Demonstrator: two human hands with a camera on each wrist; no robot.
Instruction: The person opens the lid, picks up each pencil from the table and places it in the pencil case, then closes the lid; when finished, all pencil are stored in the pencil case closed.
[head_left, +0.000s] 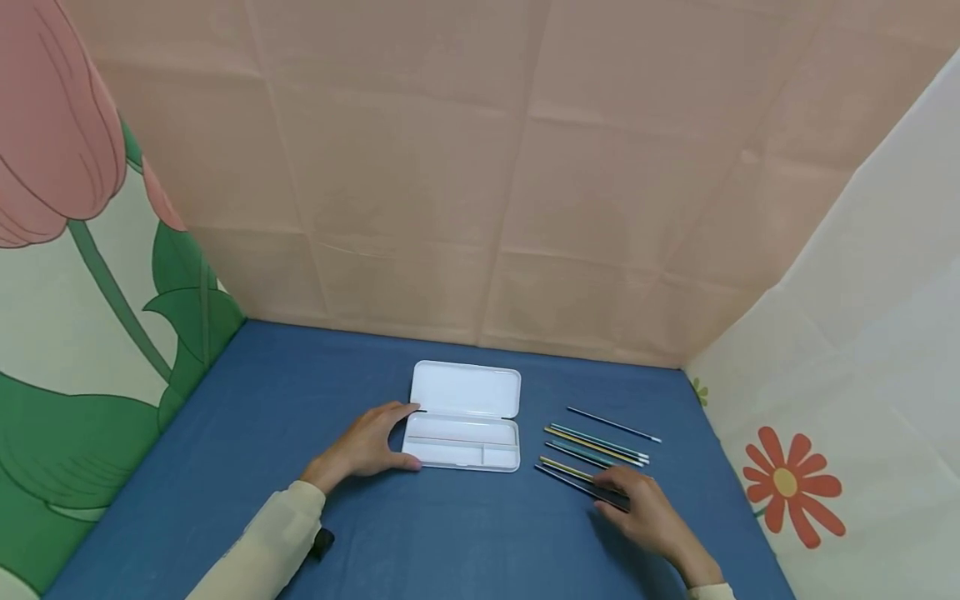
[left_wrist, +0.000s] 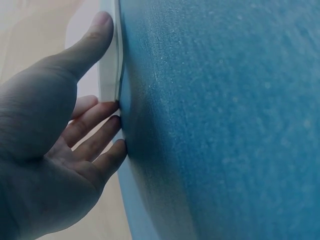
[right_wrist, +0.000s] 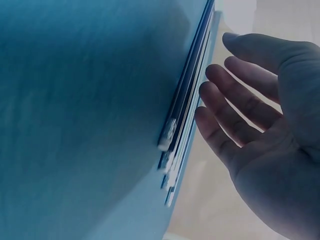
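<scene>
A white pencil case [head_left: 459, 428] lies unfolded on the blue cloth, its lid flat toward the back. Thin dividers split the front tray. My left hand [head_left: 367, 442] is at the case's left end, thumb by the front corner and fingers near the hinge. In the left wrist view those fingers are spread and fairly straight beside the white edge [left_wrist: 111, 75]. To the right of the case lie several pencils [head_left: 592, 442], dark, green and yellow, with pale eraser ends. My right hand [head_left: 648, 510] hovers over the nearest ones, its fingers relaxed and apart from the pencils [right_wrist: 187, 105] in the right wrist view.
One dark pencil [head_left: 613, 424] lies apart behind the others. A tan cloth wall [head_left: 480, 183] rises at the back, with a tulip-printed cloth [head_left: 67, 350] at left and a flower-printed white one [head_left: 840, 392] at right. A small black object [head_left: 322, 543] shows by the left sleeve.
</scene>
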